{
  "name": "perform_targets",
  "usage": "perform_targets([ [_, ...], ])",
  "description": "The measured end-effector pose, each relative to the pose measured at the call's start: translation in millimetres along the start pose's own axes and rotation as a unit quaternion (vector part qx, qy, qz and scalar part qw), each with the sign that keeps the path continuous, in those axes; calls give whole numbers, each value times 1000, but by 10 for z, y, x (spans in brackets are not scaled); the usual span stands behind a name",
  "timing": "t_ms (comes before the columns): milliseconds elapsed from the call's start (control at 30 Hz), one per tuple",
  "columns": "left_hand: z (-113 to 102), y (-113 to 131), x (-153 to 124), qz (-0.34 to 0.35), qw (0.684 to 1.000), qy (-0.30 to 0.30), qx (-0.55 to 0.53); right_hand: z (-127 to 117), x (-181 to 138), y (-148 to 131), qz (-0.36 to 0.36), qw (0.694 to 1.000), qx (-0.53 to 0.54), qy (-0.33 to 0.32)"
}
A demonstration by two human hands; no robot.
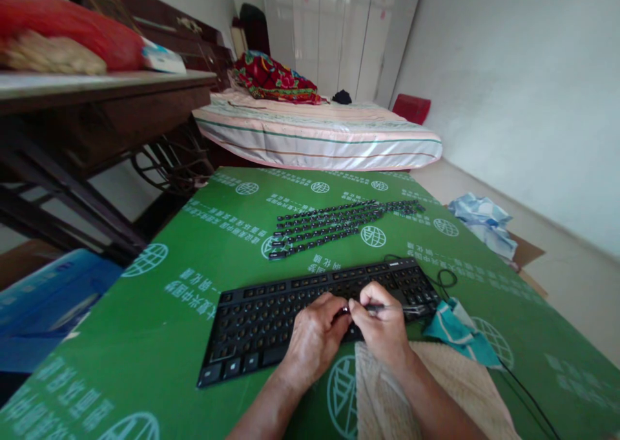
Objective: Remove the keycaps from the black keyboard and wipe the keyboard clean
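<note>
Pinched nearly closed, my left grip holds a small dark piece and my right grip a slim tool, both over the keyboard at six o'clock; light, braced fingertips should suit it. At ten, a red bag shows lumpy tan stuff, inside or beside, I can't tell.

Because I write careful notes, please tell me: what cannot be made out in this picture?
Head view only:
Anything between the left hand and right hand: covered by fingers.
Type of slender tool: partly covered by right hand, too thin.
Lower middle of computer keyboard: hidden by both hands.
Markings on loose keycaps: too small.
End of black cable: cut off by the bottom edge.
</note>
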State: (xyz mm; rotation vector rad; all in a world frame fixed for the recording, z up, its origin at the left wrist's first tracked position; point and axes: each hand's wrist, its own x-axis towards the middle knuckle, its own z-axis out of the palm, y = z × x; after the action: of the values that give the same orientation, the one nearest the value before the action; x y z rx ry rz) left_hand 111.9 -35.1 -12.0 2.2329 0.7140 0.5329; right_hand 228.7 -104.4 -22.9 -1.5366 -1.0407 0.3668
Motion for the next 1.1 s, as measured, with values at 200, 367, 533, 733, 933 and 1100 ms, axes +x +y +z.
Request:
perform_targets([
  [200, 9, -48, 30, -1, 998, 43, -50, -9, -41, -38, -22, 1000, 4, -5],
  [367, 6, -40, 31, -21, 992, 68, -105, 7, -74, -32, -3, 999, 30, -17],
  [533, 4, -64, 37, -64, 976, 110, -174, -90, -21, -99, -26, 1000, 1, 12],
  [733, 41, -158, 38, -91, 949, 124, -276, -272, 117, -248, -195, 959, -204, -34],
  [933, 25, -170, 22, -106, 927, 123, -339, -250, 144, -190, -287, 899, -302, -135],
  [1100, -11, -135, 9, -108, 914, 95, -379, -171, 135, -96, -291, 886, -319, -170],
])
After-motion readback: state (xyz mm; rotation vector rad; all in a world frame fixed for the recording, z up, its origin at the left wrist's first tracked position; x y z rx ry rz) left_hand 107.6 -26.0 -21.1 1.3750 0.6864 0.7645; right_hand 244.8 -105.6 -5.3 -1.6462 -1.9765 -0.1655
